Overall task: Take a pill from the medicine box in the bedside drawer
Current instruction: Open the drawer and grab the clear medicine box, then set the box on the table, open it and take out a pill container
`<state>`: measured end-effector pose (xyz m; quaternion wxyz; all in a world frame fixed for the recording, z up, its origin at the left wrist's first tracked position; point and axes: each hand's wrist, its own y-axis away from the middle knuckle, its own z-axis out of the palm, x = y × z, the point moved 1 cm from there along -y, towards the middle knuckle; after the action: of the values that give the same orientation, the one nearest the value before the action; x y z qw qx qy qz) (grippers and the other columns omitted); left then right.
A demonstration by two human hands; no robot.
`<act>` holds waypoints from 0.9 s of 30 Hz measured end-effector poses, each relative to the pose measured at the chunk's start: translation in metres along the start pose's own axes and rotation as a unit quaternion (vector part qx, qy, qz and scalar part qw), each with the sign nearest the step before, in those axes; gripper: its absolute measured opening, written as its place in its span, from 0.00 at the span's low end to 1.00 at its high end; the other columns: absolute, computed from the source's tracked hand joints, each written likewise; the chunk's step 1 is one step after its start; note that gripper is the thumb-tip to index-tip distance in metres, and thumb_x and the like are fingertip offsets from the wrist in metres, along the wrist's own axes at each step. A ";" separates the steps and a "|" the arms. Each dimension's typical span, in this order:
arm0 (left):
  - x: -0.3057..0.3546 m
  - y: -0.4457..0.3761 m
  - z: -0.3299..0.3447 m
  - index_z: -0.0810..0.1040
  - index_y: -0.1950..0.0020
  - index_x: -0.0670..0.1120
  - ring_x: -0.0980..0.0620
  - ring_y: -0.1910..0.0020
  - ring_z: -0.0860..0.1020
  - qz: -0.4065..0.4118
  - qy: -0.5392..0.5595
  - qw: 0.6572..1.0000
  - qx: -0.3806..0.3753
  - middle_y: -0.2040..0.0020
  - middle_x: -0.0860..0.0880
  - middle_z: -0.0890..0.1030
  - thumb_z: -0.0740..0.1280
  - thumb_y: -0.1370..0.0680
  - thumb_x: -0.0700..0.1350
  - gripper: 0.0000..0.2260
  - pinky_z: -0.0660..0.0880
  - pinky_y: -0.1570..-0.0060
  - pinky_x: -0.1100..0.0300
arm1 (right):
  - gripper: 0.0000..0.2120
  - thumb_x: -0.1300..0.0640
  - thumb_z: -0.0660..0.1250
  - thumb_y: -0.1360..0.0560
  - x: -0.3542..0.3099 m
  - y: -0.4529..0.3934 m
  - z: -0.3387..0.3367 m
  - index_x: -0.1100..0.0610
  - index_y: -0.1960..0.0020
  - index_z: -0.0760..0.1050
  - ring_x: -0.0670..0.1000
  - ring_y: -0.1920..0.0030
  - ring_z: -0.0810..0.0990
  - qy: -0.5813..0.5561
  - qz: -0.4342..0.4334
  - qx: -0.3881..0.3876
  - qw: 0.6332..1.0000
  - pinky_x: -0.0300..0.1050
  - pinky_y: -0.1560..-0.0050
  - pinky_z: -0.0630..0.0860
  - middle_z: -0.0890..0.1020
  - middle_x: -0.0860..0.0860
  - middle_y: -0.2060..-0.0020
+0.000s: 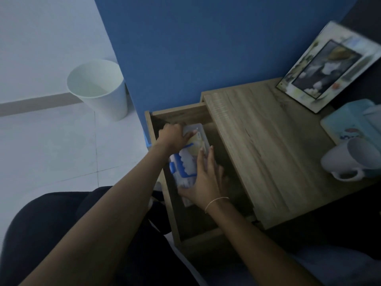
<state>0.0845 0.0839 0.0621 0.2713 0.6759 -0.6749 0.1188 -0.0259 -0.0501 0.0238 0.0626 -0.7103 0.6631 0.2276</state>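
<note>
Open drawer (177,234): both hands (206,182) on medicine box (188,162)

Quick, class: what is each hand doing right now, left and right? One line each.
Left hand: closed on the far end of the medicine box in the drawer.
Right hand: fingers spread, gripping the box's near end.

Both arms extended, left hand (172,137) curled, right hand (206,178) fingers (210,156) spread
</note>
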 end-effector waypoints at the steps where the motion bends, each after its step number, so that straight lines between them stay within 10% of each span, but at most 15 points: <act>1: 0.005 0.002 -0.010 0.77 0.43 0.43 0.42 0.48 0.79 0.004 -0.001 1.000 0.019 0.48 0.42 0.82 0.56 0.23 0.64 0.26 0.77 0.45 0.44 | 0.62 0.32 0.70 0.43 -0.004 -0.001 -0.011 0.41 0.27 0.29 0.66 0.27 0.54 0.007 -0.011 0.007 1.000 0.69 0.37 0.63 0.35 0.48 0.24; 11: 0.069 -0.005 -0.102 0.77 0.46 0.40 0.38 0.45 0.77 0.028 0.036 0.989 0.138 0.46 0.38 0.81 0.58 0.22 0.59 0.23 0.75 0.45 0.47 | 0.61 0.29 0.67 0.43 -0.012 -0.029 -0.137 0.42 0.26 0.30 0.65 0.24 0.52 0.034 -0.117 0.031 0.992 0.68 0.29 0.58 0.34 0.46 0.23; 24: 0.110 -0.032 -0.027 0.69 0.32 0.37 0.37 0.35 0.73 0.033 0.134 0.988 0.066 0.35 0.36 0.75 0.56 0.18 0.49 0.20 0.68 0.37 0.50 | 0.58 0.36 0.70 0.46 0.087 -0.062 -0.197 0.35 0.25 0.40 0.61 0.23 0.53 0.098 -0.100 -0.052 0.989 0.67 0.28 0.58 0.39 0.39 0.23; 27: 0.112 -0.033 -0.024 0.67 0.30 0.38 0.37 0.33 0.71 0.058 0.130 0.987 0.081 0.32 0.36 0.73 0.55 0.17 0.48 0.20 0.67 0.34 0.50 | 0.55 0.37 0.70 0.43 0.090 -0.059 -0.198 0.36 0.25 0.42 0.58 0.22 0.43 0.094 -0.082 -0.021 0.992 0.69 0.26 0.44 0.41 0.41 0.22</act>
<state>0.1286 -0.0001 0.1341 0.2938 0.6342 -0.6601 0.2752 0.0805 -0.2028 0.1510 0.0036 -0.7813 0.6010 0.1682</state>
